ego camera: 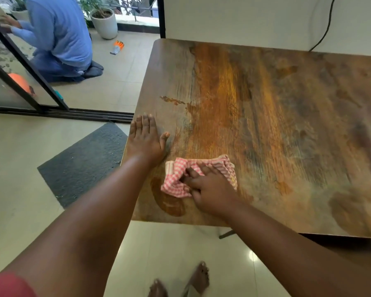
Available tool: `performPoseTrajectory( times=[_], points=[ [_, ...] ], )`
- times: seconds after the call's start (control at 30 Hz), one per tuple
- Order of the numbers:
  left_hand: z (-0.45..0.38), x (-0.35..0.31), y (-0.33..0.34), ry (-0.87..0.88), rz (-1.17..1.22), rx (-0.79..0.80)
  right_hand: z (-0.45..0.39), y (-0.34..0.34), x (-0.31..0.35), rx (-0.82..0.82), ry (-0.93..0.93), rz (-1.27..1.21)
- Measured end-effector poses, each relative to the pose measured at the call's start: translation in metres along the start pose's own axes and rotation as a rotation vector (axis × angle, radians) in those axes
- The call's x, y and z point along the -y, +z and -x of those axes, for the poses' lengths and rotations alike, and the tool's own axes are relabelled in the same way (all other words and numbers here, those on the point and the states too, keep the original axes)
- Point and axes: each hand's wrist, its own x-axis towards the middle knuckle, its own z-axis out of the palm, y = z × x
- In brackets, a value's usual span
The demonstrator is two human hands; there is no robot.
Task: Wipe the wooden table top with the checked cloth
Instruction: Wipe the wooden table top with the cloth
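Two hands on wooden table top (266,116): our left hand (147,139) flat w/ fingers spread near left edge, our right hand (210,188) pressing bunched checked cloth (176,181), fingers curled into it, near front-left corner

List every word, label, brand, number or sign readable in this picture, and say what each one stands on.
There is no readable text.
Checked cloth under the right hand: pattern only, no label showing.
Wooden table top, with the left hand flat on it: grain and stains only.
Orange and grey glove on the floor: any marking is too small and blurred to tell.
White planter: plain.
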Motion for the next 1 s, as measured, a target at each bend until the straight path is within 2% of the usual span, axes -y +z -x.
performPoseTrajectory(
  times=[0.1, 0.27, 0.43, 0.53, 0.73, 0.87, 1.0],
  points=[
    [-0.002, 0.001, 0.001, 0.009, -0.01, -0.001, -0.013, 0.008, 0.029, 0.0, 0.011, -0.006],
    [-0.003, 0.003, 0.0, 0.036, -0.011, 0.014, 0.001, 0.022, 0.066, 0.031, -0.095, 0.02],
    [-0.003, 0.003, 0.0, 0.052, 0.005, 0.012, 0.051, 0.027, 0.053, 0.035, -0.092, -0.012],
    [-0.002, 0.005, 0.0, 0.057, 0.009, 0.007, 0.077, 0.023, 0.028, 0.091, -0.062, -0.007],
    [0.0, 0.004, -0.001, 0.062, 0.006, 0.003, 0.067, -0.003, -0.02, 0.029, 0.124, -0.008],
    [-0.001, 0.002, -0.001, 0.055, 0.005, -0.001, 0.033, 0.006, 0.002, -0.055, 0.206, -0.056],
    [-0.002, 0.003, 0.0, 0.062, -0.014, -0.003, 0.031, 0.022, 0.033, -0.043, 0.121, -0.057]
  ],
)
